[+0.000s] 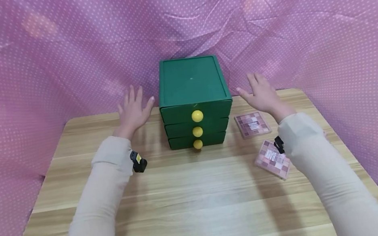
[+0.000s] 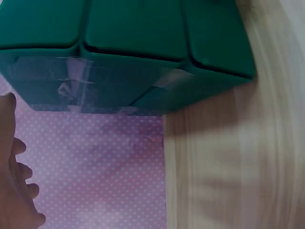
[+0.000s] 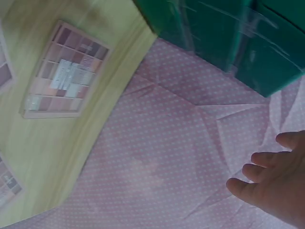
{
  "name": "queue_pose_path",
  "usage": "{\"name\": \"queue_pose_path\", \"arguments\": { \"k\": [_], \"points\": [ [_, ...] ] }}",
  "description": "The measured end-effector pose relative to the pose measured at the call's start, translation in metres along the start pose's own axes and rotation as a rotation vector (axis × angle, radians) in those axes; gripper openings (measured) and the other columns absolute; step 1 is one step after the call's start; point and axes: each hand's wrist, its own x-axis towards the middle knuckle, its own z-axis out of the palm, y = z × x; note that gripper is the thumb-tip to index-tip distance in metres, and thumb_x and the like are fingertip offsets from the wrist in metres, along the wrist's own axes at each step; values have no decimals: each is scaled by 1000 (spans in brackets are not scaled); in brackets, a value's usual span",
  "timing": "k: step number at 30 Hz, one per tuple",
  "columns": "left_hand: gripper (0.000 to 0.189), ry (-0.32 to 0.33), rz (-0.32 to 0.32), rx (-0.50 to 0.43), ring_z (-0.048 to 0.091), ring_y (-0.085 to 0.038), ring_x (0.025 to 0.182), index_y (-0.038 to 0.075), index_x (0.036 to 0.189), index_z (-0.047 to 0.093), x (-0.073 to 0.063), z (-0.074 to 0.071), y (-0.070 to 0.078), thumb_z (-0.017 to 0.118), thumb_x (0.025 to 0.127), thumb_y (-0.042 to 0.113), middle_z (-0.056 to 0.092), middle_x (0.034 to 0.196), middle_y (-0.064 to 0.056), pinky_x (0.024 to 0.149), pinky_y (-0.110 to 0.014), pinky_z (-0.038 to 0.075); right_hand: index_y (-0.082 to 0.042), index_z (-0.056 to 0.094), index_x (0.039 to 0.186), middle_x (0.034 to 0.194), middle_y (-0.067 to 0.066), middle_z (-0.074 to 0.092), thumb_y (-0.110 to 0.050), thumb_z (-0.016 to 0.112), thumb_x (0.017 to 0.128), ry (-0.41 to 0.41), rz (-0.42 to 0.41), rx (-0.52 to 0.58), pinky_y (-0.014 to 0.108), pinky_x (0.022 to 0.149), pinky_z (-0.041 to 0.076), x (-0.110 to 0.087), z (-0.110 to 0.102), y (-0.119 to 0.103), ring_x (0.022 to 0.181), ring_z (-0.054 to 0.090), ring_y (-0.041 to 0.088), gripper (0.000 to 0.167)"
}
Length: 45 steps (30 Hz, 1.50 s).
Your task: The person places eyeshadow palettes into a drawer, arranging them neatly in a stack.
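Note:
A green three-drawer box (image 1: 191,81) with round yellow knobs stands at the back middle of the table, its drawers pushed in. My left hand (image 1: 133,112) is raised on its left side, fingers straight and spread, holding nothing. On the other side, my right hand (image 1: 262,92) hovers with fingers extended, also holding nothing. Below the right hand lies a pink eyeshadow palette (image 1: 253,124), flat beside the box. A second pink palette (image 1: 272,160) lies nearer the front, partly under the right wrist. Clear tape strips (image 2: 74,81) show on the box's side in the left wrist view.
The wooden table (image 1: 203,213) ends at the back against a pink dotted cloth (image 1: 90,47), which also hangs on both sides. In the right wrist view, part of another pink palette (image 3: 7,183) shows at the left edge.

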Motion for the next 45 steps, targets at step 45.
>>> {"name": "queue_pose_path", "arguments": {
  "k": [45],
  "points": [
    [51,17,-105,-1353,38,-20,114,5,131,36,34,6,36,56,85,15,38,129,-8,93,-34,33,0,59,88,83,8,58,-25,60,82,547,3,867,27,66,46,-47,87,-91,75,54,18,25]
  ]
}}
